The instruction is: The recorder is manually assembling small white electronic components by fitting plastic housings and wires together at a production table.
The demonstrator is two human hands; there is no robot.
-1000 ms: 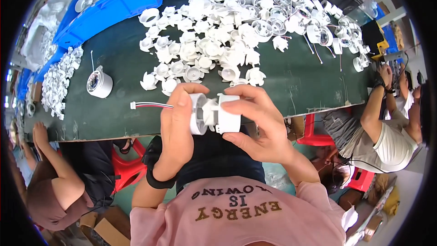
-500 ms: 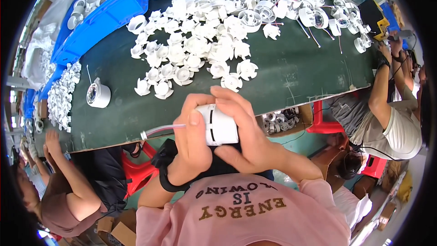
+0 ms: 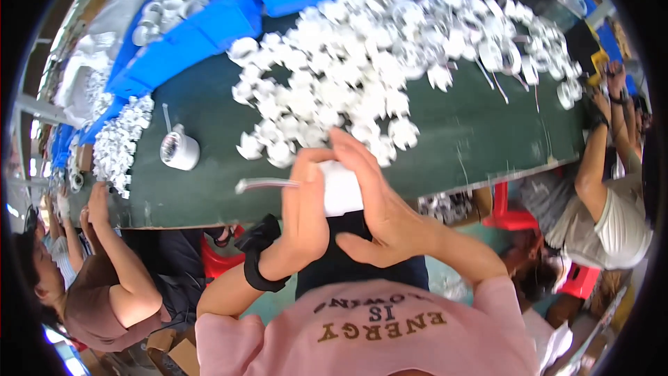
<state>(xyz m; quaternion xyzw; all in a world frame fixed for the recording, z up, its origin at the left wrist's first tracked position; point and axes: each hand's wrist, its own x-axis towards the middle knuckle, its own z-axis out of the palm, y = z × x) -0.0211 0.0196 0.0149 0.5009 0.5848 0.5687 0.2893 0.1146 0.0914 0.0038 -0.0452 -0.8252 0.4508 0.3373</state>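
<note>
Between my two hands, just off the table's near edge, is a white cylindrical housing [image 3: 343, 189]. My left hand [image 3: 305, 205] clasps its left side, fingers wrapped over the far edge. A thin wire lead [image 3: 268, 182] with a pale plug end sticks out leftward past these fingers. My right hand [image 3: 383, 212] presses against the right side with fingers long and close together, its thumb set apart below. The fingers hide much of the housing. Farther left, a similar white housing [image 3: 182, 152] with a dark round end stands on the green table [image 3: 223, 188].
White finned fan wheels [image 3: 334, 76] lie heaped beyond my hands, with wired white housings [image 3: 497, 52] at the far right. Blue bins [image 3: 188, 52] line the back. Co-workers sit at left and right. A box of parts [image 3: 449, 207] stands below the table edge.
The view has swung, so the table's contents sit farther right. My hands have pressed more flatly around the housing, and its dark slots no longer show. Motion blurs the picture.
</note>
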